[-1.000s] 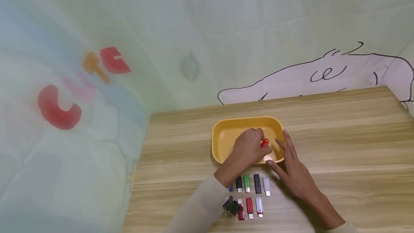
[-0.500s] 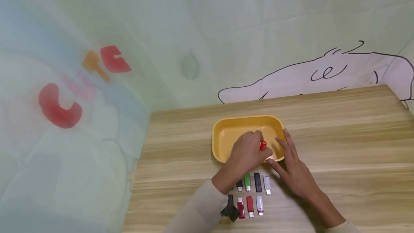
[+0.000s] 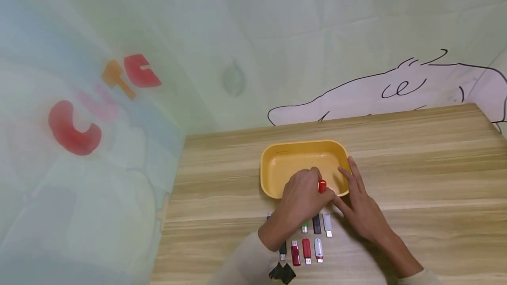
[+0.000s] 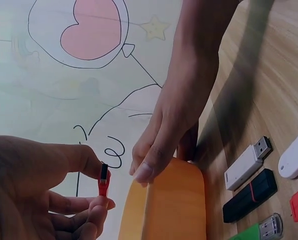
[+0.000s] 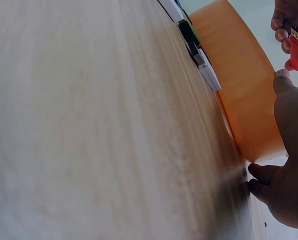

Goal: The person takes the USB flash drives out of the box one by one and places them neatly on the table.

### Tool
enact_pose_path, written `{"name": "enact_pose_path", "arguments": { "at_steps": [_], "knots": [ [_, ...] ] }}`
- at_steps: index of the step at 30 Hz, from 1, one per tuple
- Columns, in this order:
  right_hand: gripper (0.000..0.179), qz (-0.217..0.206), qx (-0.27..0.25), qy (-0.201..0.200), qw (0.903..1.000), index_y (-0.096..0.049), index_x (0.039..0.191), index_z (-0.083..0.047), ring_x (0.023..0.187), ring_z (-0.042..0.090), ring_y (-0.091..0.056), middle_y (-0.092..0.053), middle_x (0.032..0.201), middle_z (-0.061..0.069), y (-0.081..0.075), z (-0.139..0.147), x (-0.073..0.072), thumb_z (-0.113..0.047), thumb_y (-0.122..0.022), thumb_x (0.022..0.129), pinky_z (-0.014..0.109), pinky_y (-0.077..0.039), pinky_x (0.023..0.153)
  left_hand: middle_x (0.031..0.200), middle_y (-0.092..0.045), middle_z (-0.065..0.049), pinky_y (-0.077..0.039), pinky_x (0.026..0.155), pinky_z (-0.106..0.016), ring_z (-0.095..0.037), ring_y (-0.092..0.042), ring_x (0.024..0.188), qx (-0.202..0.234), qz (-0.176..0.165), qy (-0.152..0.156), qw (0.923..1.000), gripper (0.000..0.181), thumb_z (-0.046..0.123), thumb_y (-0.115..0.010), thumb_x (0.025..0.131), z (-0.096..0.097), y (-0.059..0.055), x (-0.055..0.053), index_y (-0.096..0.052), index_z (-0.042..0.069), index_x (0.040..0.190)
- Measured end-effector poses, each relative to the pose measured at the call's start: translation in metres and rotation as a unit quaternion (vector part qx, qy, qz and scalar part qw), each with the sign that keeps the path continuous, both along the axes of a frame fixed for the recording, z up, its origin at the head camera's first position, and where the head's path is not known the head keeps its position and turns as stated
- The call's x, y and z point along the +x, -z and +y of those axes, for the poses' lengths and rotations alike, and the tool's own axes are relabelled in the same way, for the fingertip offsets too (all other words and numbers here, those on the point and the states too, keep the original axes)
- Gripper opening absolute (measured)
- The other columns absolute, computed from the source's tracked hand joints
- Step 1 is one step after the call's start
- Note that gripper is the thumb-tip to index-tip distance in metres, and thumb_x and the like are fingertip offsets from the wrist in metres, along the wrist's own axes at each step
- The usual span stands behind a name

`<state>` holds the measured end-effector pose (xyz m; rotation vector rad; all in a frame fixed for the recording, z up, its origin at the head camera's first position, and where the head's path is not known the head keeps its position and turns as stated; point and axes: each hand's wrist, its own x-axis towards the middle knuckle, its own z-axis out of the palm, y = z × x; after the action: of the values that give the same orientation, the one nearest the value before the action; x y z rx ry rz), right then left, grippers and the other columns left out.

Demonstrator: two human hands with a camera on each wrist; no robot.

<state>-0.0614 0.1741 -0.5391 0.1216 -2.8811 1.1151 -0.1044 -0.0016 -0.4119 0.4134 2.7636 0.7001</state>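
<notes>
My left hand (image 3: 303, 195) is over the near side of a yellow plastic tub (image 3: 273, 149), pinching a red USB flash drive (image 3: 322, 186) between thumb and fingers. In the left wrist view the drive (image 4: 103, 182) stands on end at the fingertips; its metal plug (image 5: 295, 33) shows in the right wrist view. My right hand (image 3: 362, 212) touches the tub's right near corner, fingers spread and fairly straight, thumb at the near rim. Below the tub, two rows of flash drives lie on the table, among them red (image 3: 306, 250), white (image 3: 319, 250) and silver (image 3: 327, 224) ones; my left forearm hides some.
The wood-grain table (image 3: 428, 170) runs wide to the right of the tub and ends at a printed cloth backdrop (image 3: 253, 47) behind and to the left. A black device (image 3: 282, 272) sits at my left sleeve, close to the lower row of drives.
My left hand has come back a little toward the tub's near rim, bringing the red flash drive close to my right thumb. The right hand has stayed at the tub's corner.
</notes>
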Motion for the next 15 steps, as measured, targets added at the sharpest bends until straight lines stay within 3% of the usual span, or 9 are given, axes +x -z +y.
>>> {"name": "enact_pose_path", "arguments": {
  "at_steps": [6,15],
  "knots": [
    [0.08,0.007,-0.006,-0.003,1.0,-0.022,0.167,-0.022,0.109,0.044,-0.069,0.007,0.18,-0.004,-0.001,0.001,0.002,-0.045,-0.066,0.104,0.063,-0.06,0.087,0.071,-0.053,0.005,-0.038,0.053,-0.02,-0.009,-0.048,0.062,0.006,0.001,0.0,1.0,0.03,0.036,-0.081,0.092,-0.002,0.002,0.008,-0.063,0.011,0.094],
    [0.079,0.017,-0.01,-0.007,0.9998,-0.022,0.167,-0.022,0.11,0.045,-0.068,0.006,0.181,-0.003,-0.001,0.002,0.001,-0.042,-0.066,0.104,0.061,-0.06,0.084,0.066,-0.052,0.005,-0.037,0.051,-0.02,-0.007,-0.049,0.057,-0.006,-0.011,0.007,0.9999,0.031,0.038,-0.079,0.094,-0.001,0.009,0.021,-0.062,0.012,0.091]
  ]
}}
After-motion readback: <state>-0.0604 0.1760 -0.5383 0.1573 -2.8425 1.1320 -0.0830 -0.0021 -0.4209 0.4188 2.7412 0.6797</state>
